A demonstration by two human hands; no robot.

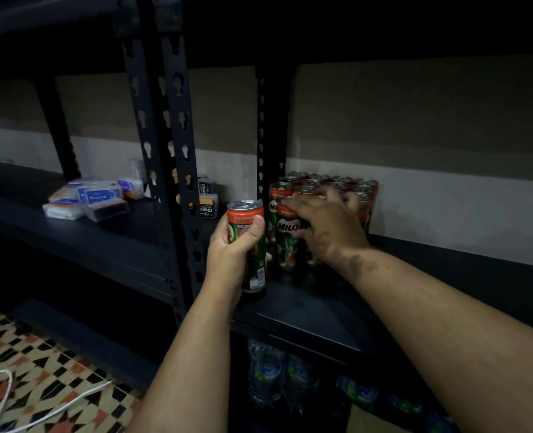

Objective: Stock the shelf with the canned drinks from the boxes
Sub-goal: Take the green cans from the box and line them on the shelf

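Note:
A slim green and orange Milo can (248, 223) stands in my left hand (230, 254), its base low over the front of the black shelf (305, 304). Just to its right, my right hand (327, 226) is wrapped around the front Milo can (287, 242) of a block of several cans (330, 182) standing against the wall. My fingers cover that can's top and right side. No box is in view.
Black perforated shelf posts (177, 157) rise just left of the cans. Small packets (93, 198) lie on the neighbouring shelf to the left. Water bottles (277, 373) stand on the level below. A white cable (5, 398) lies on the patterned floor.

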